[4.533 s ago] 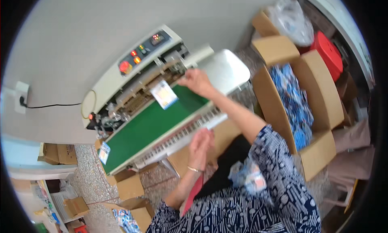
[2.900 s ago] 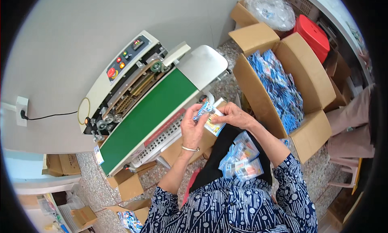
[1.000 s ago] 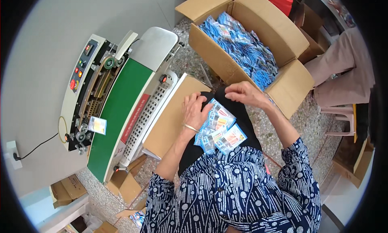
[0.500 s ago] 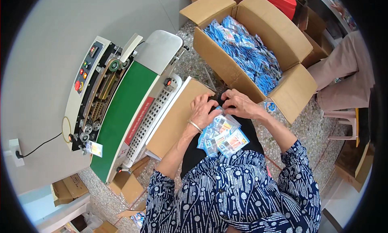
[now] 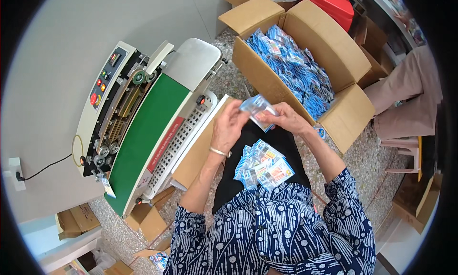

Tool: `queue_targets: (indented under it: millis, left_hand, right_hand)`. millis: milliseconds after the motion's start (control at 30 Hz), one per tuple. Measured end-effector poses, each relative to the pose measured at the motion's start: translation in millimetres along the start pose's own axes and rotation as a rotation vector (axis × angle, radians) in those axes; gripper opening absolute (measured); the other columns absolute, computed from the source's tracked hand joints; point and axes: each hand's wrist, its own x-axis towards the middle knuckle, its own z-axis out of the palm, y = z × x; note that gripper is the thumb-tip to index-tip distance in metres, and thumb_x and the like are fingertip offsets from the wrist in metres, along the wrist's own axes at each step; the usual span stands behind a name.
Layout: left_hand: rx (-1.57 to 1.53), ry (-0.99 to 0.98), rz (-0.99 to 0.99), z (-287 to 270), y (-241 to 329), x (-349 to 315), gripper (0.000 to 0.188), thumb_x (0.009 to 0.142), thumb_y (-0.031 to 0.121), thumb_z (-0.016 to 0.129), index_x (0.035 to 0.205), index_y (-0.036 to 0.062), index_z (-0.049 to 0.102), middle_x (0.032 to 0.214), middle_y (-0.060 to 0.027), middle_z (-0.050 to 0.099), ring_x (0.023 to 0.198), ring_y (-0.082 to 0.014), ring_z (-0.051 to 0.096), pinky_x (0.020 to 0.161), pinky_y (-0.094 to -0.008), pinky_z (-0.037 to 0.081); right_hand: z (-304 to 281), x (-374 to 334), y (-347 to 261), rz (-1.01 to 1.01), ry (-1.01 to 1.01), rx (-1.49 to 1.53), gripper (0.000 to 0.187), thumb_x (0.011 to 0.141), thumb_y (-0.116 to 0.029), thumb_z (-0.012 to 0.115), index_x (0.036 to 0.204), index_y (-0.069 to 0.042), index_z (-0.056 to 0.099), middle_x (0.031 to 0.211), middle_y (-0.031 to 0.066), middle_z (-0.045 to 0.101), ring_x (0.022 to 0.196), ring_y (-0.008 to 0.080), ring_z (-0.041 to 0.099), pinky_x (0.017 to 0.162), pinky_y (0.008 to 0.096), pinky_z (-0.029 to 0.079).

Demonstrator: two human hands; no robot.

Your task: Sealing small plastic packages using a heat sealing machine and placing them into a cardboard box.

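Observation:
A small clear plastic packet with blue striped edges is held up above my lap, tilted. My right hand pinches its right side between thumb and fingers. At its left edge, the closed fingers of my left hand, slightly blurred, grip the packet; a pale bangle circles that wrist. Several similar packets lie overlapping on my dark trousers, below both hands. What exactly is inside the raised packet cannot be made out.
To the left stands a sealing machine with a green conveyor belt; a packet hangs at its near end. A cardboard box full of blue packets is ahead right. Another person's leg and a pink stool are at right.
Both hands have risen off the pile on my lap, bringing up one packet between them. The packet at the machine's near end has turned and tipped downward. The view has shifted slightly.

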Motion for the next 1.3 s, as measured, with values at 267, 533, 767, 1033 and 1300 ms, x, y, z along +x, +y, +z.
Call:
queue_targets:
  millis: [267, 533, 767, 1033, 1300]
  left_hand:
    - [0.771, -0.192, 0.277, 10.0, -18.0, -65.6, 0.033, 0.067, 0.033, 0.070, 0.084, 0.0058, 0.062, 0.126, -0.0144, 0.041, 0.121, -0.0365, 0.030, 0.096, -0.0488, 0.022]
    - [0.144, -0.296, 0.216, 3.5, 29.2, -66.7, 0.015, 0.081, 0.002, 0.058, 0.095, -0.0014, 0.059, 0.088, -0.0106, 0.062, 0.079, -0.0238, 0.061, 0.073, -0.0297, 0.048]
    - [-0.129, 0.095, -0.007, -62.5, 37.4, -74.9, 0.014, 0.086, 0.002, 0.055, 0.099, -0.0014, 0.058, 0.080, -0.0053, 0.064, 0.067, -0.0109, 0.059, 0.060, -0.0255, 0.047]
    - [-0.189, 0.209, -0.216, -100.7, -7.6, -109.7, 0.016, 0.089, 0.006, 0.054, 0.103, -0.0025, 0.056, 0.093, -0.0043, 0.061, 0.084, -0.0086, 0.057, 0.075, -0.0220, 0.046]
    - [-0.248, 0.238, -0.198, -105.9, -23.5, -105.9, 0.014, 0.088, 0.006, 0.055, 0.099, -0.0022, 0.058, 0.085, -0.0029, 0.063, 0.080, -0.0067, 0.056, 0.071, -0.0216, 0.046]
  right_hand:
    - [-0.5, 39.9, -12.5, 0.009, 0.029, 0.422, 0.022, 0.080, -0.020, 0.067, 0.095, -0.004, 0.064, 0.083, 0.0021, 0.065, 0.071, 0.0077, 0.060, 0.054, 0.0223, 0.046]
    - [12.0, 127.8, -62.6, -0.029, -0.054, 0.314, 0.019, 0.080, -0.018, 0.066, 0.091, -0.002, 0.063, 0.077, 0.0026, 0.064, 0.064, 0.0077, 0.058, 0.048, 0.0202, 0.042]
    - [65.4, 223.0, -108.4, 0.007, -0.161, 0.208, 0.027, 0.078, -0.023, 0.069, 0.090, 0.000, 0.062, 0.071, 0.0059, 0.063, 0.048, 0.0080, 0.054, 0.040, 0.0189, 0.039]
    - [100.1, 282.2, -124.0, 0.079, -0.176, 0.177, 0.024, 0.074, -0.017, 0.072, 0.089, -0.001, 0.062, 0.069, 0.0077, 0.064, 0.042, 0.0089, 0.053, 0.034, 0.0183, 0.038]
    - [107.2, 293.4, -124.6, 0.134, -0.270, 0.125, 0.027, 0.074, -0.018, 0.073, 0.089, 0.001, 0.061, 0.068, 0.0066, 0.063, 0.042, 0.0072, 0.053, 0.036, 0.0181, 0.041]
